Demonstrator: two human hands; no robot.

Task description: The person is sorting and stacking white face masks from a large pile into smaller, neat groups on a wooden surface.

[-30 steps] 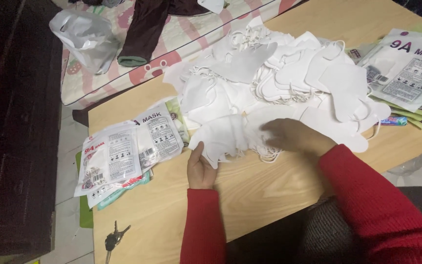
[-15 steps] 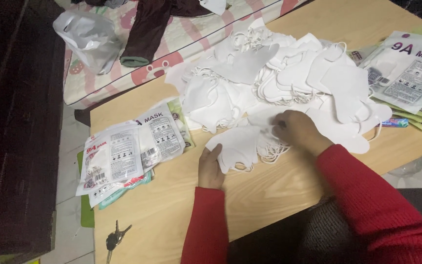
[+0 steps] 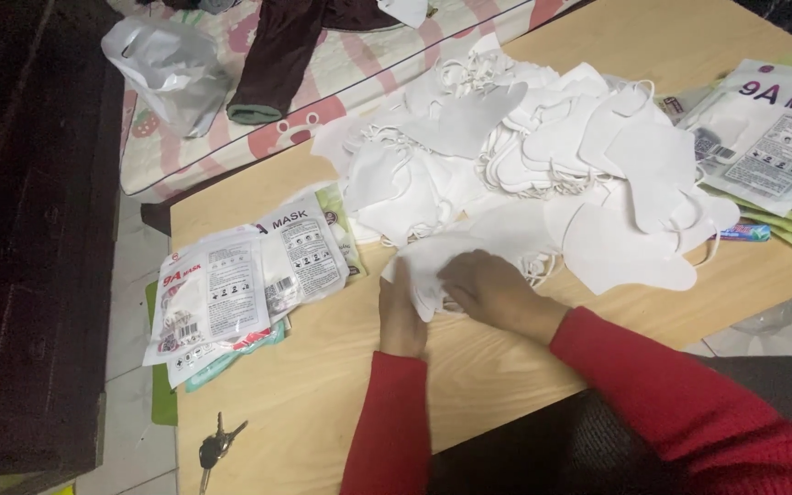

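Red sleeves come in from the bottom edge, both hands down on one white mask point(image 3: 442, 261) at the near edge of the wooden table point(image 3: 323, 385). Left hand point(image 3: 401, 316) lies flat w/ fingers pressed on the mask's left end, pinning it rather than closing round it. Right hand point(image 3: 497, 293) covers the mask's right part, fingers curled; can't tell if it pinches the fabric or just presses. Looks like the flattening/folding step on a single mask drawn out from the heap. Judging by this, the next move needs the edges lined up and the ear loops kept from snagging on neighbours.

Left of the hands: a stack of printed mask packets point(image 3: 240, 293), just beside the mask. Keys point(image 3: 215, 447) lie on the floor below the table's corner. Beyond the hands, a big pile of loose masks point(image 3: 524, 156), touching the one being handled. More packets point(image 3: 772, 137) far right. Past the table: a patterned bedsheet point(image 3: 359, 73), a plastic bag point(image 3: 171, 69), dark clothing point(image 3: 272, 64).
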